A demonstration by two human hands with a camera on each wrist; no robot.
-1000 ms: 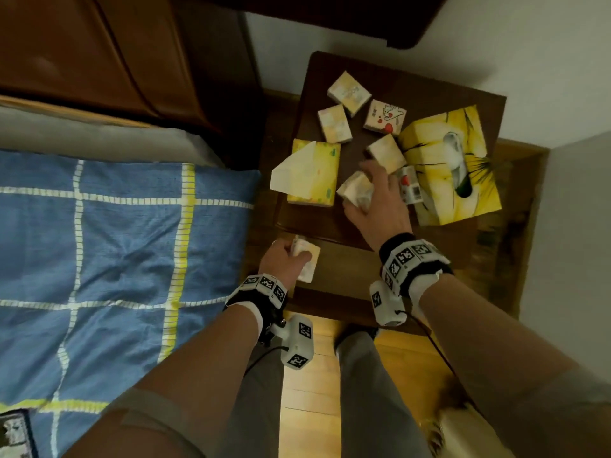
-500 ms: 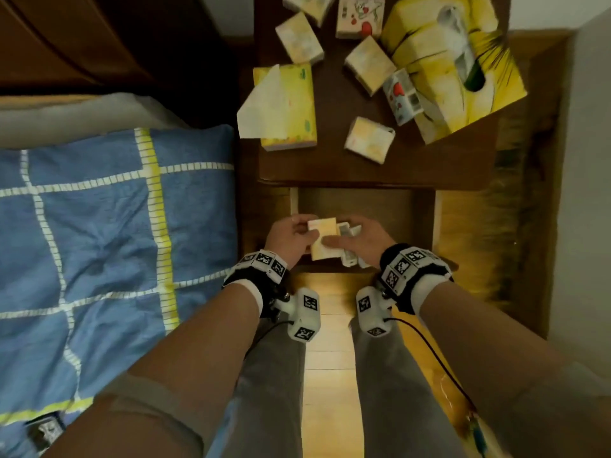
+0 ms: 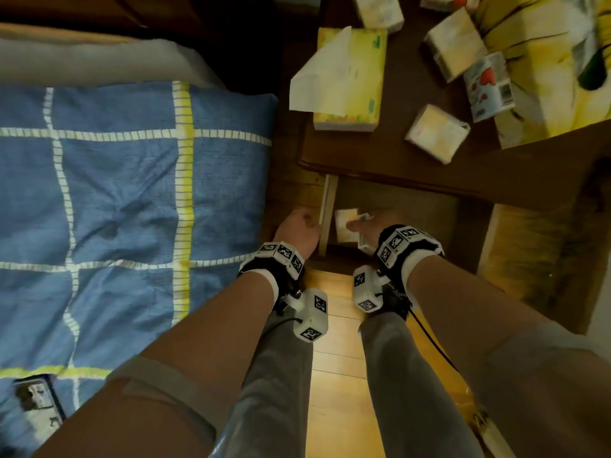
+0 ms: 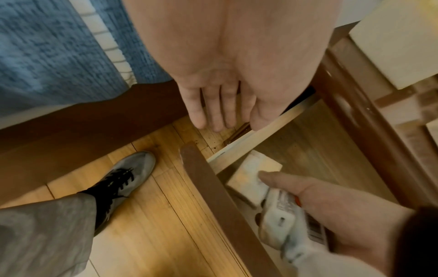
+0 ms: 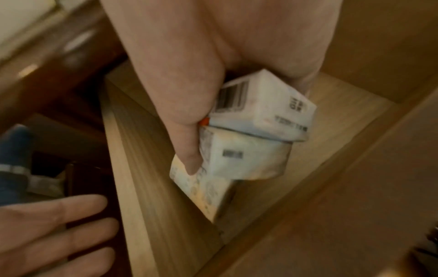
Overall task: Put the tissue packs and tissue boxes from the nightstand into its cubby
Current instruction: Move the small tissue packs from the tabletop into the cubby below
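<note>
**Pale wood cubby takes its first tissue packs**

Pale wood lines the cubby (image 3: 393, 206) beneath the dark nightstand top, and it is there that the right hand (image 5: 180, 105) is at work — thumb and fingers wrapped round a white tissue pack with a barcode (image 5: 263, 108), which sits on a second pack (image 5: 244, 159) and a third, yellowish one (image 5: 201, 189) lying at the bottom against the cubby's left wall. Whether the lower two are gripped or only pressed in place cannot be told. The left hand (image 4: 225, 97) holds nothing; its fingers hang straight and relaxed just outside the cubby's left edge, above the wooden floor (image 4: 166, 215) and beside the blue checked bedspread (image 3: 115, 209).

The step in hand looks to be the setting-down: the small stack is already inside the compartment and appears close to release. Most of the job remains. On the nightstand counter (image 3: 380, 160), seen from the head view, a yellow tissue box with a sheet pulled up (image 3: 350, 84), a large yellow box (image 3: 545, 67) at the right and several small packs, among them the nearest pack (image 3: 436, 132), are not yet stowed.

The next move probably calls for the right hand to let go without toppling the stack, then for either hand to reach up to the counter — likely the free left one, which is empty.
</note>
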